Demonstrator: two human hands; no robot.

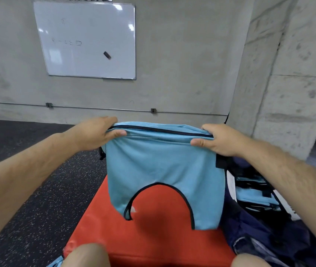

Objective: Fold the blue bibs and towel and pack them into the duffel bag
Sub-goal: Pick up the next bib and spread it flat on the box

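both hands grip the top edge of a blue bib [161, 166], the left hand [97, 132] pinching one corner and the right hand [219, 139] the other, so it hangs over a red mat [153, 243]. just right of the mat sits a dark navy duffel bag [253, 234] with folded blue bibs [253, 195] inside. the floor [47, 189] is black and speckled. a whiteboard [87, 35] with an eraser [107, 55] hangs on the concrete wall [182, 64], a thin pipe [105, 108] runs below it, and a concrete pillar [298, 93] stands to the right.

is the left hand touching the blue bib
Touching. The head view shows the left hand pinching the blue bib at its top corner, thumb pressed on the fabric.
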